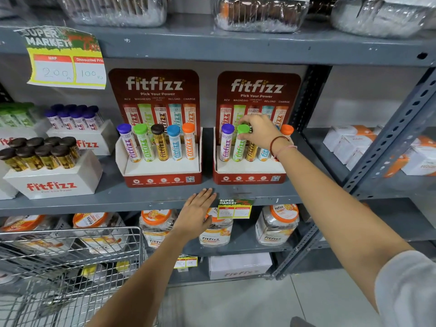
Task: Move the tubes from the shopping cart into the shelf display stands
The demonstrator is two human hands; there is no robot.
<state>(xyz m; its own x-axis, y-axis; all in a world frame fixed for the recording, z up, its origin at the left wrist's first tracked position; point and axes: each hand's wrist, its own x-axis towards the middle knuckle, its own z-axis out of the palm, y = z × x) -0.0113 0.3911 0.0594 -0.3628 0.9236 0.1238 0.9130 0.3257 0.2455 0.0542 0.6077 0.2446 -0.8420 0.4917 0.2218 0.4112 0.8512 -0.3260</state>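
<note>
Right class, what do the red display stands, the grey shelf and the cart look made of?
Red display stand: printed cardboard, folded edges show. Grey shelf: painted metal, with chipped spots and a perforated upright. Shopping cart: shiny metal wire, likely steel.

Shop (price tags (66,58), stocked shelves (151,195))
</note>
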